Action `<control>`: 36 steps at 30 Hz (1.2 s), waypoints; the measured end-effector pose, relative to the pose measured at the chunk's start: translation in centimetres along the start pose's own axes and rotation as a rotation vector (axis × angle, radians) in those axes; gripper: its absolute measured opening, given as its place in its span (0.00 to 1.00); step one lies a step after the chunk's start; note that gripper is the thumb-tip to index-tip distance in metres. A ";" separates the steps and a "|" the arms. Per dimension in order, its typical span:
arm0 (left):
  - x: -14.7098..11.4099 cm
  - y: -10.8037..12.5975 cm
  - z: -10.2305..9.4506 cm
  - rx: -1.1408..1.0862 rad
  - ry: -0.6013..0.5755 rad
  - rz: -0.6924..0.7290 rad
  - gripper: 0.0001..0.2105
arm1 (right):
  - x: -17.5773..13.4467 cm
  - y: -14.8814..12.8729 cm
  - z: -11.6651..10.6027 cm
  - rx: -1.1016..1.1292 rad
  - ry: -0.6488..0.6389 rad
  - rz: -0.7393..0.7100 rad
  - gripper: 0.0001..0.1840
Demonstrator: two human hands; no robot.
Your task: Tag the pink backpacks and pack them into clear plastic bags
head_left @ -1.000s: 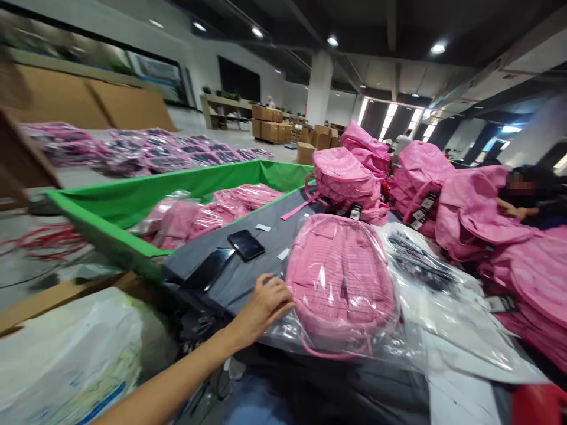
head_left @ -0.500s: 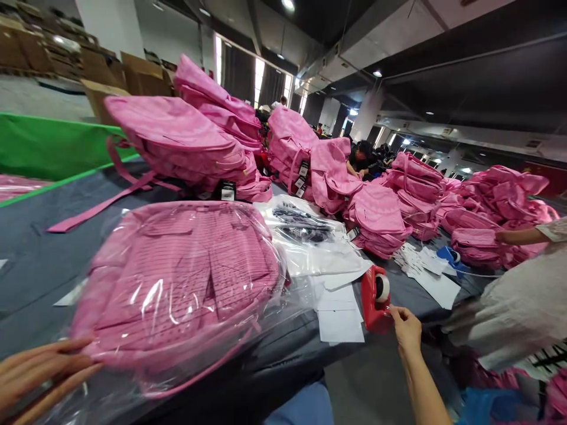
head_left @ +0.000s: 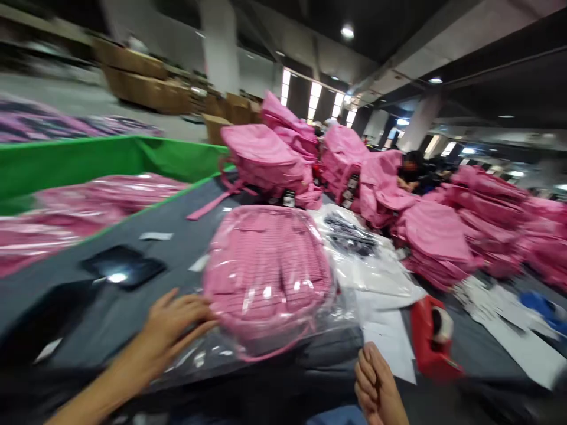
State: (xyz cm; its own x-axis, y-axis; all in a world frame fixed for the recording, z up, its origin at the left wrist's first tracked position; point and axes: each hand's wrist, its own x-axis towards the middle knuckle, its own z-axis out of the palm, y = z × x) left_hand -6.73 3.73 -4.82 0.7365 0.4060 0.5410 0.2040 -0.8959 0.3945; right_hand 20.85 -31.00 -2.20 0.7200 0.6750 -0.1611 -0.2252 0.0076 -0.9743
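Note:
A pink backpack (head_left: 270,265) in a clear plastic bag (head_left: 341,310) lies on the dark cloth-covered table in front of me. My left hand (head_left: 177,321) rests at the left edge of the bag, its fingers stretched out and touching the plastic. To the right of the backpack, my right hand (head_left: 374,375) is closed with its fingertips pressed together. Whatever it may hold is too small or blurred to make out. White sheets of paper (head_left: 390,342) lie just beyond that hand, and a red tape dispenser (head_left: 432,336) with a white roll stands to its right.
Pink backpacks (head_left: 261,156) are heaped along the back and right. Flat clear bags (head_left: 367,254) lie behind the wrapped one. A green-walled bin (head_left: 186,159) at left holds bagged pink goods. Dark flat objects (head_left: 124,265) lie on the left. A person (head_left: 410,171) stands behind the piles.
My right hand has left the tape dispenser and come leftward toward the wrapped backpack. My left hand stays at the bag's left edge. The view has swung left, showing more of the green bin.

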 end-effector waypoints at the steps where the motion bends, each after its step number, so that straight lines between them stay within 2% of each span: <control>1: 0.5 1.3 -0.7 -0.021 -0.066 -0.082 0.09 | 0.1 -1.1 2.3 -0.074 -0.195 -0.004 0.27; 2: 1.0 2.3 -1.3 -0.047 -0.134 -0.141 0.10 | 0.5 -2.3 4.5 -0.197 -0.369 -0.059 0.25; 4: 2.0 3.8 -2.2 -0.091 -0.223 -0.220 0.08 | 2.1 -5.1 9.0 -0.537 -0.651 -0.293 0.20; 7: 2.8 4.8 -2.9 -0.128 -0.228 -0.258 0.06 | 5.5 -8.0 16.3 -1.028 -0.960 -0.663 0.10; 9: 2.9 5.1 -3.0 -0.135 -0.209 -0.271 0.05 | 7.6 -8.6 20.7 -1.323 -1.043 -0.793 0.08; 10: 2.9 5.2 -2.9 -0.140 -0.203 -0.278 0.04 | 8.4 -8.5 22.4 -1.448 -1.033 -0.812 0.08; 13: 2.8 4.9 -2.5 -0.178 -0.203 -0.295 0.03 | 10.4 -8.1 25.2 -1.647 -0.924 -0.758 0.01; 16: 2.8 4.2 -2.3 -0.217 -0.201 -0.302 0.04 | 11.4 -8.5 24.9 -1.713 -0.716 -0.684 0.16; 17: 2.8 4.0 -2.2 -0.223 -0.201 -0.301 0.04 | 11.4 -8.7 24.4 -1.723 -0.629 -0.671 0.18; 19: 2.7 3.6 -2.1 -0.230 -0.198 -0.292 0.04 | 10.8 -8.7 23.3 -1.714 -0.525 -0.685 0.13; 21: 2.6 3.3 -1.9 -0.232 -0.192 -0.279 0.04 | 9.7 -8.0 22.7 -1.672 -0.585 -0.759 0.08; 24: 2.4 3.2 -1.5 -0.214 -0.185 -0.260 0.04 | 8.2 -5.6 23.4 -1.665 -0.700 -0.813 0.08; 28: 2.6 3.8 -1.9 -0.202 -0.202 -0.278 0.07 | 8.5 -3.6 25.6 -1.675 -0.653 -0.688 0.10; 30: 3.1 4.1 -2.9 -0.245 -0.227 -0.307 0.08 | 9.1 -3.8 25.0 -1.515 -0.708 -0.683 0.13; 32: 3.8 4.1 -4.2 -0.406 -0.238 -0.384 0.10 | 9.4 -4.4 22.3 -1.198 -0.710 -0.701 0.17; 33: 4.2 3.8 -4.8 -0.508 -0.217 -0.441 0.12 | 9.5 -4.9 19.9 -1.022 -0.639 -0.699 0.18; 34: 4.6 3.3 -5.2 -0.603 -0.173 -0.506 0.14 | 9.6 -5.3 17.1 -0.865 -0.507 -0.672 0.19; 36: 5.5 1.7 -5.3 -0.721 -0.029 -0.642 0.21 | 9.8 -6.0 10.3 -0.711 -0.089 -0.578 0.19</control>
State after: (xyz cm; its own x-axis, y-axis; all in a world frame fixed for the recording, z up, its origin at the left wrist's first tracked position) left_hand -5.78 5.43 2.76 0.6404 0.7665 0.0482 0.1358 -0.1747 0.9752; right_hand 22.48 -16.81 3.66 0.5352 0.7617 0.3652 0.6319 -0.0740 -0.7715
